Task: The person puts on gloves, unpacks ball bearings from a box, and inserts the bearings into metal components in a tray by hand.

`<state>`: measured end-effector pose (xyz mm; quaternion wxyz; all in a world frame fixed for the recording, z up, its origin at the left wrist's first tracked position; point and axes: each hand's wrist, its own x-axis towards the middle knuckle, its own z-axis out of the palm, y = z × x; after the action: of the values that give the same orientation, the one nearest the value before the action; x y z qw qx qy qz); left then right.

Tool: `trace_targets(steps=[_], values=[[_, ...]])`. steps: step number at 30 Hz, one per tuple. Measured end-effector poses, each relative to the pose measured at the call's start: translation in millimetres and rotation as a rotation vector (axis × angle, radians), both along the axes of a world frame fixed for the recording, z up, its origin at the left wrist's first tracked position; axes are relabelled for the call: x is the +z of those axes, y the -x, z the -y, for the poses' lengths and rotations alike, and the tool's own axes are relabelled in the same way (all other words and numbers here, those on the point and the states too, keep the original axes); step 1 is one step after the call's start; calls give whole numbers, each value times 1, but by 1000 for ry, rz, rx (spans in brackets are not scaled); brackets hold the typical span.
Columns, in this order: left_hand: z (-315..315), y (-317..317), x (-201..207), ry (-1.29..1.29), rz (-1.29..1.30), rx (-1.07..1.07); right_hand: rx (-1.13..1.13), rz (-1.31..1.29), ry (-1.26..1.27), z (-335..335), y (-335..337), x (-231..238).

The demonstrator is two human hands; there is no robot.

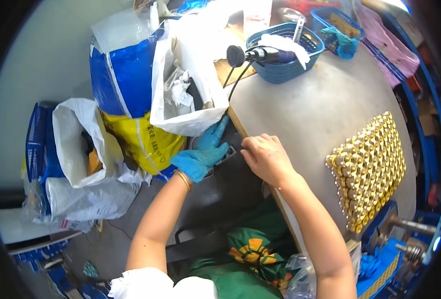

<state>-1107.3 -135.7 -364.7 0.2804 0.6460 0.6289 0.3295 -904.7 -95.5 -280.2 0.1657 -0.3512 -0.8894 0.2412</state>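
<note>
**A:** From the head camera, what did you have under you?

**B:** You sat at a grey round counter [310,104], its wooden edge running down between your two hands. On its right part lay a tight block of gold-coloured metal rings [367,172], set in rows, well apart from your hands. At the far side stood a blue basket [285,70] holding a white cloth and a dark tool with a black cord hanging over the counter's edge. A second blue basket [337,22] stood behind it, by a pink cloth.

**A:** And the hands?

**B:** Your left hand [200,154], in a blue glove, reached below the counter's edge, fingers spread open against a dark part [225,152] fixed under the rim; the glove touched the bottom of a white sack [190,94]. Your right hand [265,159], bare, rested on the edge just beside it, fingers curled down over the rim; whether they gripped anything you could not tell.

**A:** What room was there to move?

**B:** Little on the left: the white sack, a blue-and-yellow sack [130,99] and another white bag [81,144] crowded the grey floor [21,74]. The counter's middle lay bare between the baskets and the rings. Blue machine parts [405,239] pressed in at the right.
</note>
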Motion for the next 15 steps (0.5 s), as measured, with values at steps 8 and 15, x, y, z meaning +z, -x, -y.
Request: trace_targets(steps=[8, 15], values=[[-7, 49, -25, 49, -620, 246, 121, 22, -203, 2, -6, -19], [-32, 111, -65, -286, -405, 295, 47, 41, -175, -4, -8, -30]])
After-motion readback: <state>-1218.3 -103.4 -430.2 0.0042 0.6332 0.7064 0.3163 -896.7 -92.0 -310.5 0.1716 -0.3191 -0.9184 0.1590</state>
